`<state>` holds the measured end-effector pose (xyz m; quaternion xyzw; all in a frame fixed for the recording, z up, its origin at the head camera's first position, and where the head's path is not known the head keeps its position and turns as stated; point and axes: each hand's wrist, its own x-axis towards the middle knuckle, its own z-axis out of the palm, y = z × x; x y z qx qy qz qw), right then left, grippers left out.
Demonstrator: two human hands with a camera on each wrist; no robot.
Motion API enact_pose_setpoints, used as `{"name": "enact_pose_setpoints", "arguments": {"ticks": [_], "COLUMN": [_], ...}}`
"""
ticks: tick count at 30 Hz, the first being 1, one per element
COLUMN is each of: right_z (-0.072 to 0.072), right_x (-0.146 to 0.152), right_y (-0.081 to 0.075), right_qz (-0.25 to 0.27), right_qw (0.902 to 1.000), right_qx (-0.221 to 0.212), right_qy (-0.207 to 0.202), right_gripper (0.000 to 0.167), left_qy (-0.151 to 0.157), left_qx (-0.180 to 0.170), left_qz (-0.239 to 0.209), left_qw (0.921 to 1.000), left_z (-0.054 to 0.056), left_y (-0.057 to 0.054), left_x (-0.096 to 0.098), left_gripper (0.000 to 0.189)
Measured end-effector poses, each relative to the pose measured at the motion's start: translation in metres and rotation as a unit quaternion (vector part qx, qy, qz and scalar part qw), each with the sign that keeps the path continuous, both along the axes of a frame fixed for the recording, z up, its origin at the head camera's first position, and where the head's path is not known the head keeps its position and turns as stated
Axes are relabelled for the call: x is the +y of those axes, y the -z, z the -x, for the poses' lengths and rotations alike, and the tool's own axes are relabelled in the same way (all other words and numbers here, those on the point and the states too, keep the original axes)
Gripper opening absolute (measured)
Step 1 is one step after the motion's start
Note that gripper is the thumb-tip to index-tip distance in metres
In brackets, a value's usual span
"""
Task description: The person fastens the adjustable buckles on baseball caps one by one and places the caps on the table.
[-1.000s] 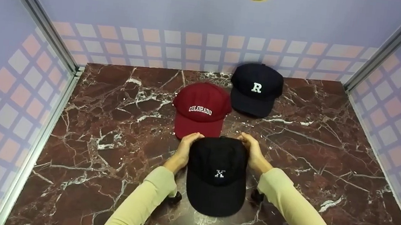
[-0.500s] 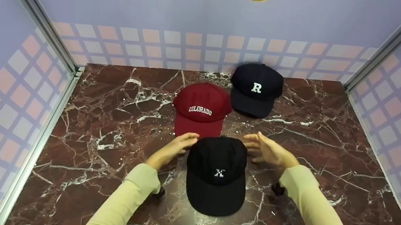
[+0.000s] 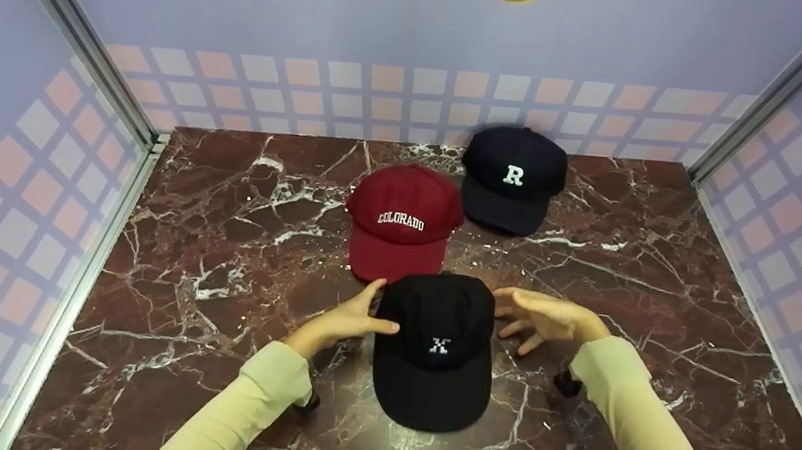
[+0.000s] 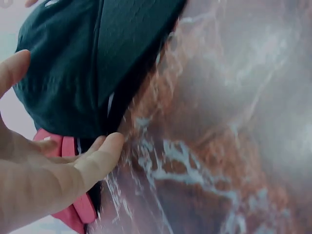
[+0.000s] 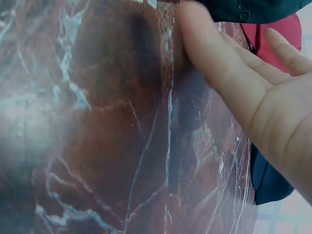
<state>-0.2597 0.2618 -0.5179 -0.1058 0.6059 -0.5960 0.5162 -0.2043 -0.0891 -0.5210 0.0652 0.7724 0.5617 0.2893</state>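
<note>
A black cap [image 3: 436, 316] with a small white X lies on the marble-patterned table, its brim toward me. My left hand [image 3: 346, 318] is at its left side, thumb and fingers spread; in the left wrist view the left hand [image 4: 53, 178] has its fingers straight along the cap's lower edge. On the other side my right hand [image 3: 545, 318] stands beside the crown with fingers extended, and the right wrist view shows nothing held. Just behind, a red cap [image 3: 403, 206] reading COLORADO touches or nearly touches the black one; which, I cannot tell.
A navy cap [image 3: 512, 181] with a white R sits at the back, right of the red cap. Lilac walls with a tile pattern [image 3: 426, 107] enclose the brown marble-patterned table [image 3: 256, 239] at the back and both sides.
Both hands have moved outward from the black cap. The left thumb has spread away from its fingers to the cap's edge. None of the caps has clearly moved.
</note>
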Motion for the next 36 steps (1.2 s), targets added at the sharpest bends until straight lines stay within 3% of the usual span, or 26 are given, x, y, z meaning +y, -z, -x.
{"name": "enact_pose_setpoints", "arguments": {"ticks": [10, 14, 17, 21, 24, 31, 36], "right_z": [-0.004, -0.004, -0.004, -0.003, -0.002, 0.001, 0.006], "right_x": [-0.008, -0.007, -0.006, -0.003, 0.000, 0.001, 0.002], "right_y": [0.005, 0.008, 0.009, 0.011, 0.010, 0.005, 0.002], "right_qz": [0.010, 0.025, 0.041, 0.055, 0.064, 0.091, 0.102], "right_qw": [0.9996, 0.9992, 0.9987, 0.9980, 0.9973, 0.9921, 0.9875], "right_qx": [0.004, 0.001, -0.003, -0.004, 0.000, 0.009, 0.023], "right_qy": [0.025, 0.031, 0.030, 0.032, 0.037, 0.086, 0.118], "right_gripper": [0.057, 0.055, 0.051, 0.040, 0.032, 0.022, 0.022], "left_qy": [-0.068, -0.092, -0.102, -0.115, -0.120, -0.115, -0.123], "left_qx": [-0.046, -0.061, -0.047, 0.002, 0.025, 0.058, 0.060], "left_qz": [-0.049, -0.099, -0.118, -0.102, -0.114, -0.114, -0.119], "left_qw": [0.9954, 0.9889, 0.9867, 0.9882, 0.9859, 0.9850, 0.9834], "left_z": [-0.007, -0.009, -0.010, -0.011, -0.011, -0.011, 0.000], "left_y": [0.004, 0.007, 0.011, 0.012, 0.005, -0.024, -0.019], "left_x": [0.013, 0.018, 0.022, 0.027, 0.032, 0.044, 0.051], "left_gripper": [0.088, 0.087, 0.086, 0.084, 0.083, 0.079, 0.082]}}
